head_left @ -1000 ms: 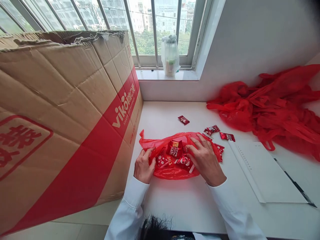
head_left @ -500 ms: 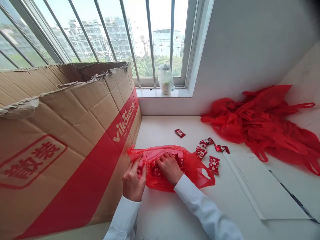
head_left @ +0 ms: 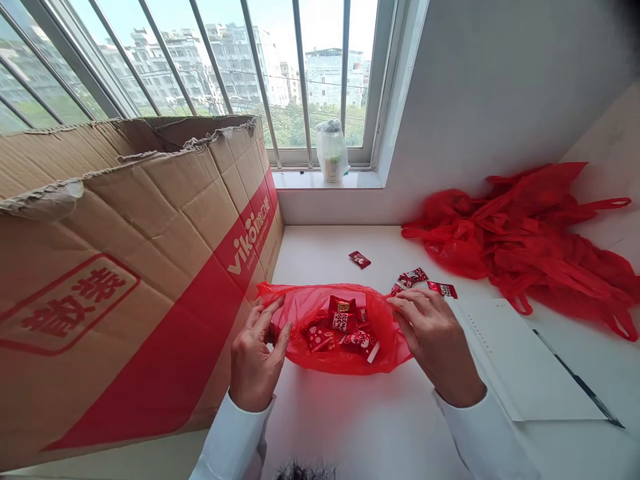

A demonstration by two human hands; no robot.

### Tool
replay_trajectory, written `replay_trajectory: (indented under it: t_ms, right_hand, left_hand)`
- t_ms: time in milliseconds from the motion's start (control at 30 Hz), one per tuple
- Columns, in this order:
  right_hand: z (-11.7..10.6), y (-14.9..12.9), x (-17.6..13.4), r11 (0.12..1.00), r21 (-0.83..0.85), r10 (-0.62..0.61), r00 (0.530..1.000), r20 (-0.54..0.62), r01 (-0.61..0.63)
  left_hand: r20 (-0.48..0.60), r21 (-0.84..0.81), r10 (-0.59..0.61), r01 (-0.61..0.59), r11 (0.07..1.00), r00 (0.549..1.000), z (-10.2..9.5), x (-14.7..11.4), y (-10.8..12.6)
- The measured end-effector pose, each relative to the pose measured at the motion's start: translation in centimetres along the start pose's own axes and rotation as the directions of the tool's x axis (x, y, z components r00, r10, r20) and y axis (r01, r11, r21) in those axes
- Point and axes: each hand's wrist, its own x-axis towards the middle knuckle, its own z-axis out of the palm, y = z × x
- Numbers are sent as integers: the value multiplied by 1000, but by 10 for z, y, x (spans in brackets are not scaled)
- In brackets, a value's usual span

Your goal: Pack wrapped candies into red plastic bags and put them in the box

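A thin red plastic bag (head_left: 320, 360) lies on the white table with its mouth spread wide. Inside it several small red candy packets (head_left: 343, 313) show, with white lettering and dots. My left hand (head_left: 259, 353) grips the bag's left side, thumb and fingers curled at the edge. At the opposite side my right hand (head_left: 433, 333) pinches the bag's right edge between thumb and fingers. Just beyond the right hand lie some loose red packets (head_left: 416, 274), partly covered by it.
A tall open cardboard box (head_left: 165, 267) stands at the left. Piled red plastic bags (head_left: 530, 233) lie at the right by the wall. A white notebook (head_left: 535, 367) and a black pen (head_left: 580, 381) rest near the right. A bagged jar (head_left: 332, 153) stands on the windowsill.
My right hand has come out of the bag's middle and moved right to its right edge. The bag mouth is wider and the packets inside show more. My left hand stays at the left side.
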Motion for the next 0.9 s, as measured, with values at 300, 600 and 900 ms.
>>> replay_trajectory:
  t_ms: [300, 600, 900]
  right_hand:
    - [-13, 32, -20, 738, 457, 277, 840, 466, -497]
    - [-68, -12, 96, 555, 825, 215, 976, -14, -110]
    - [-62, -2, 83, 616, 774, 251, 968, -11, -151]
  left_hand:
    - [265, -166, 50, -6, 986, 963, 4, 2, 8]
    - [-3, -378, 3, -4, 926, 1000, -10, 53, 46]
    - [-56, -349, 79, -94, 932, 995, -27, 41, 46]
